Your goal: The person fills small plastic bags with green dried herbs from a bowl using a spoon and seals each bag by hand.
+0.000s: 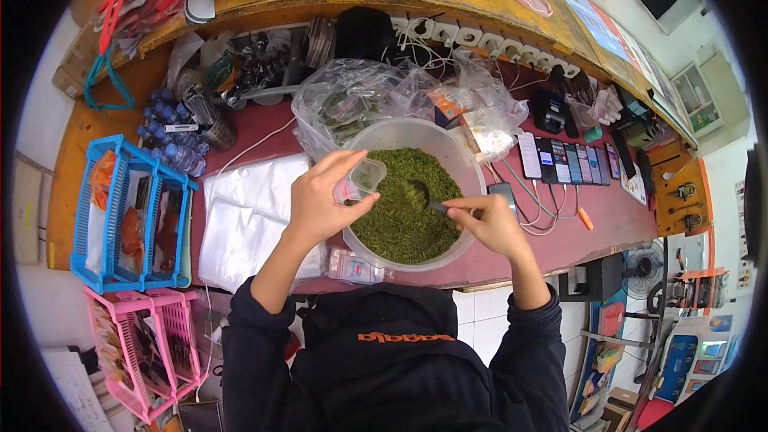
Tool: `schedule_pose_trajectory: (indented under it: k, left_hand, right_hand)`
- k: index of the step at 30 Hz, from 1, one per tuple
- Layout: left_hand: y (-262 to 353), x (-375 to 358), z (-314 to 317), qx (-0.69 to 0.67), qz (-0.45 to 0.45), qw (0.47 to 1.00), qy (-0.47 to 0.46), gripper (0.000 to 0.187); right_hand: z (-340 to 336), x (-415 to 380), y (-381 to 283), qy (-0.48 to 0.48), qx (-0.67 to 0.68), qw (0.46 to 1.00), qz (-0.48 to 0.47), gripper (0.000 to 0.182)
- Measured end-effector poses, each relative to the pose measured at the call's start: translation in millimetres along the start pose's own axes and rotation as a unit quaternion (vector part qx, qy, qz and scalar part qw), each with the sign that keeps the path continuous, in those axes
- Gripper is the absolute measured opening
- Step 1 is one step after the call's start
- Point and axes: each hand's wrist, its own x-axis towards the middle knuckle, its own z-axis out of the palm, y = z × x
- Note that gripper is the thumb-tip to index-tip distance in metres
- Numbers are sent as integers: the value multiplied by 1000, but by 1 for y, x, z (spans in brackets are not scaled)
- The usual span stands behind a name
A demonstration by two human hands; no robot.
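Observation:
A large translucent round tub (474,168) holds a mass of chopped green dried herb (408,232). My left hand (326,190) is closed around a small clear plastic container (368,174), tilted over the left side of the tub. Between the thumb and fingers of my right hand (486,224) is the handle of a dark spoon (436,206). Its bowl lies low over the herb, with some green on it. Just below the tub, near the table's front edge, sits a small clear packet (354,266) with printing.
White plastic bags (248,224) lie left of the tub, beside a blue basket rack (132,216). Behind the tub is a clear plastic bag (340,100). Several phones (562,162) with cables line the right side. A pink rack (144,348) stands at lower left.

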Motion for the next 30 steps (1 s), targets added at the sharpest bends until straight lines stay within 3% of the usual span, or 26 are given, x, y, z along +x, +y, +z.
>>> schedule_pose_trajectory:
  k: [2, 3, 5, 7, 9, 12, 16, 17, 20, 21, 23, 27, 28, 29, 30]
  left_hand:
    - [7, 0, 8, 14, -21, 999, -33, 56]
    - [10, 0, 12, 30, -43, 997, -65, 56]
    - [9, 0, 27, 38, 5, 998, -42, 54]
    - [18, 3, 34, 24, -27, 997, -75, 56]
    - [24, 6, 39, 23, -27, 996, -78, 56]
    - [29, 8, 43, 11, -33, 997, -74, 55]
    - [22, 4, 46, 10, -35, 999, -29, 56]
    - [20, 2, 45, 18, -32, 999, -15, 57]
    - [22, -4, 45, 74, -27, 996, 33, 58]
    - [24, -6, 48, 73, -25, 996, 32, 58]
    - [29, -10, 56, 107, 25, 991, 80, 60]
    - [34, -5, 34, 48, 0, 999, 7, 64]
    - [23, -1, 25, -12, 17, 1000, -18, 49]
    - [10, 0, 19, -10, 14, 1000, -18, 49]
    - [1, 4, 15, -138, -3, 985, -101, 39]
  right_hand:
    - [-7, -7, -13, 106, -87, 988, -69, 19]
    - [-10, -11, -21, 105, -87, 988, -69, 19]
    - [-11, -15, -32, 193, -187, 953, -143, 16]
    - [-5, -18, -30, 221, -205, 937, -176, 17]
    - [1, -19, -30, 283, -336, 864, -247, 23]
    - [8, -21, -34, 283, -403, 825, -277, 28]
    - [1, -27, -39, 342, -389, 819, -247, 26]
    - [-5, -30, -39, 340, -388, 820, -249, 26]
    - [-14, -36, -44, 209, -292, 923, -141, 17]
    - [-6, -28, -47, 210, -293, 922, -139, 17]
    - [21, -3, -51, 220, -151, 928, -260, 11]
    - [39, 21, -32, 175, -132, 934, -281, 11]
    - [34, 18, -32, 133, -110, 945, -279, 13]
    - [30, 14, -30, 93, -88, 953, -275, 17]
    - [27, 13, -31, 73, -90, 950, -291, 18]
